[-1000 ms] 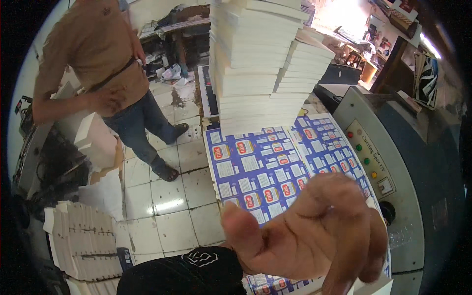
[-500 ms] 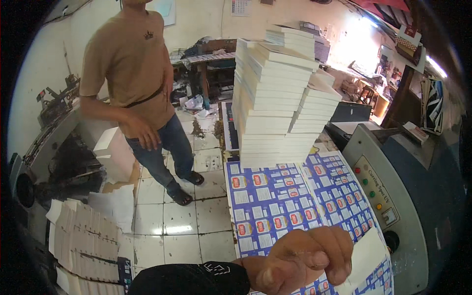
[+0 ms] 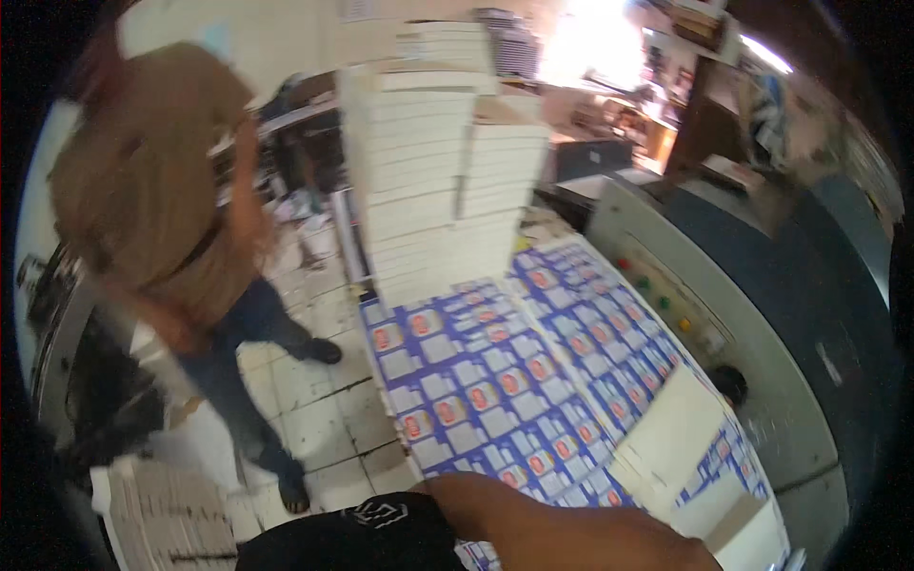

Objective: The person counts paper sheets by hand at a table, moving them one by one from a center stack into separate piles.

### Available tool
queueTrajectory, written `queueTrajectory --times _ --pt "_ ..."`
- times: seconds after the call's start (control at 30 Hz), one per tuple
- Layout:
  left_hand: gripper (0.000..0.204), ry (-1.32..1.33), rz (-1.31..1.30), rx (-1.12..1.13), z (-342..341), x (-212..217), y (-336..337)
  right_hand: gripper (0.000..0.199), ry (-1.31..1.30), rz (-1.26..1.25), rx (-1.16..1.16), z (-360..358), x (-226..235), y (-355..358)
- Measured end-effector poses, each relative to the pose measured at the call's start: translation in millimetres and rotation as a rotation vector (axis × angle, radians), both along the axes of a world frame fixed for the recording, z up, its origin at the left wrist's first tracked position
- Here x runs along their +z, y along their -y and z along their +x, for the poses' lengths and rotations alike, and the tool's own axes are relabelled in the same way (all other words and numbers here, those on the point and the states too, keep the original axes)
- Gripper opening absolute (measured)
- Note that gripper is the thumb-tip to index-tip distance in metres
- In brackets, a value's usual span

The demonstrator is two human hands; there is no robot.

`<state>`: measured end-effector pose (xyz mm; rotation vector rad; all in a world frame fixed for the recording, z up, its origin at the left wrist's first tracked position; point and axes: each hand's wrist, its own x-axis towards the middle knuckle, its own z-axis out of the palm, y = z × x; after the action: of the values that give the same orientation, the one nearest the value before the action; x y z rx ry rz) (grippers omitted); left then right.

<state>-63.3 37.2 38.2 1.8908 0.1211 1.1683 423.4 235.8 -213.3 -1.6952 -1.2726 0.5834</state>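
Note:
My left arm, in a black sleeve (image 3: pixel 347 533), reaches from the lower edge across to the right. Its bare forearm (image 3: pixel 571 523) runs over printed blue-and-white sheets (image 3: pixel 495 390) on a table. The left hand lies beyond the lower edge, so its fingers are hidden. Nearest to that arm's end are a flat cream-white paper piece (image 3: pixel 671 433) and another pale paper block (image 3: pixel 747 533), partly cut off by the frame. My right hand does not show. Tall stacks of thick white paper blocks (image 3: pixel 419 181) stand at the table's far end.
At the left a person in a brown shirt (image 3: pixel 157 171) stands on the tiled floor (image 3: pixel 324 419). A grey machine panel with coloured buttons (image 3: pixel 628 224) borders the table on the right. More paper blocks (image 3: pixel 167 504) sit at the lower left.
The view has swung right and tilted. My left hand has dropped out below the frame, leaving its forearm visible. The person's arms and stance have shifted. Another pale paper block shows at lower right.

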Motion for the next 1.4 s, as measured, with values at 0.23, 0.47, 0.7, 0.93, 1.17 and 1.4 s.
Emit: queueTrajectory --times 0.23,0.47,0.7,0.93,1.17,1.4 --pt "0.053 0.071 0.151 -0.057 -2 -26 -34 0.050 0.414 0.054 -0.007 128 -87 10" --pt "0.040 0.029 -0.105 1.357 -59 -131 -191 0.032 -0.342 0.002 -0.060 -4 44 55" --pt "0.032 0.524 -0.974 1.173 -110 -254 -239 0.029 -0.471 0.140 0.040 -1 20 47" --pt "0.053 -0.634 0.038 1.777 -109 -301 -274 0.033 -0.253 0.117 -0.029 -3 9 38" --pt "0.060 -0.917 0.179 1.778 -125 -286 -258 0.035 -0.358 0.127 0.045 -4 29 40" --pt "0.052 -0.652 -0.173 1.560 -108 -281 -233 0.036 -0.315 0.059 0.032 6 30 45"
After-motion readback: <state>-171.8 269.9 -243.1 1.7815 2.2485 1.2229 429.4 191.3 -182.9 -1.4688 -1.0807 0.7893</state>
